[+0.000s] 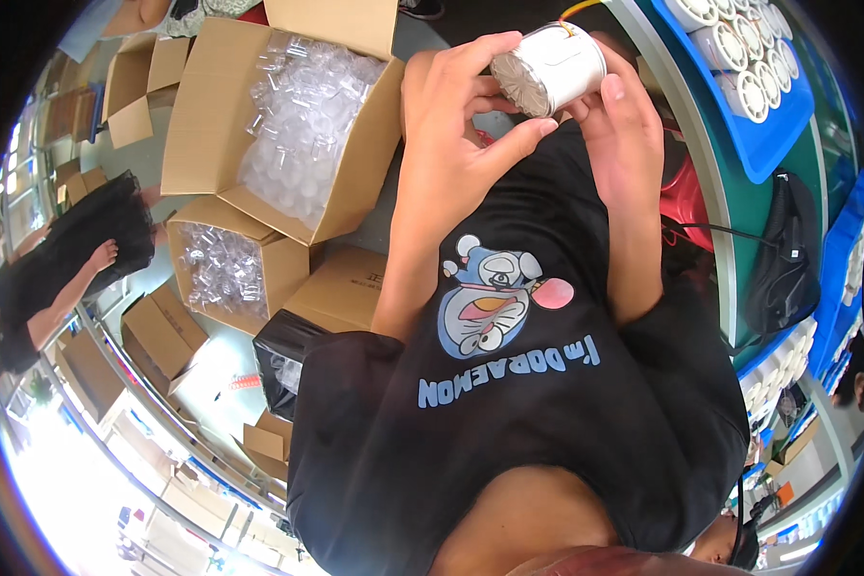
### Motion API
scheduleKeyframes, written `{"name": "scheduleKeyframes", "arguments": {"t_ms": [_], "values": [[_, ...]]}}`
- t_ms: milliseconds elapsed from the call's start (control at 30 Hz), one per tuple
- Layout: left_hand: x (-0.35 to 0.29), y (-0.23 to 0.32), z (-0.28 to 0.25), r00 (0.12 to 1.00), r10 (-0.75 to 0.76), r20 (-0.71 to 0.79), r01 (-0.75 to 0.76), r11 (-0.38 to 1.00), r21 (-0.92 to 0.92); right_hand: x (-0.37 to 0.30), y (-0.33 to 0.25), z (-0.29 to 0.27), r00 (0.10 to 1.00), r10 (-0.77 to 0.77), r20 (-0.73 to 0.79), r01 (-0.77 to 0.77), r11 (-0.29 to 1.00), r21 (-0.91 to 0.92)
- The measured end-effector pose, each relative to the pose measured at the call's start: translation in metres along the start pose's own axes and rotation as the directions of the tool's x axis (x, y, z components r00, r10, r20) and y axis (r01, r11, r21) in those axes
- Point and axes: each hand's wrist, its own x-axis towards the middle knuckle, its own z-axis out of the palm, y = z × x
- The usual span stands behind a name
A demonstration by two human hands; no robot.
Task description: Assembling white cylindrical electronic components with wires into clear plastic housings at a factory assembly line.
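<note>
A white cylinder (571, 69) is held up between my hands at the top of the view, tilted so that its end faces left. That end looks greyish and is pleated or crinkled in a ring. Thin yellow and red wires (568, 17) come off its upper side. My left hand (461, 130) curls around the pleated end, thumb below and fingers above. Around the opposite end, my right hand (626, 130) closes with its thumb on the near side. Its other fingers are partly hidden behind the cylinder.
Left of my arms stand an open cardboard box (197, 125) of clear plastic cups and a smaller box (283, 259) of similar pieces. On the right, a green table (710, 144) bears a blue tray (763, 158) of white round parts and a black bag (787, 259). Another person (77, 250) stands far left.
</note>
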Motion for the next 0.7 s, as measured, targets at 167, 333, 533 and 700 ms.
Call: {"name": "scheduleKeyframes", "arguments": {"t_ms": [167, 333, 533, 700], "values": [[-0.001, 0.000, 0.001, 0.998, -0.027, -0.048, 0.020, 0.989, -0.147, -0.007, -0.006, 0.003, 0.998, -0.055, 0.023, 0.057, 0.991, -0.117], [-0.003, -0.002, -0.001, 0.995, -0.091, -0.034, 0.077, 0.954, -0.288, -0.009, -0.003, 0.000, 0.996, -0.071, 0.051, 0.079, 0.983, -0.165], [-0.005, 0.002, -0.002, 0.989, -0.146, -0.035, 0.126, 0.933, -0.336, -0.011, -0.003, 0.002, 0.991, -0.087, 0.101, 0.106, 0.974, -0.200], [-0.007, 0.002, -0.002, 0.985, -0.162, -0.063, 0.134, 0.939, -0.315, -0.013, -0.003, 0.007, 0.989, -0.088, 0.122, 0.108, 0.979, -0.171]]}}
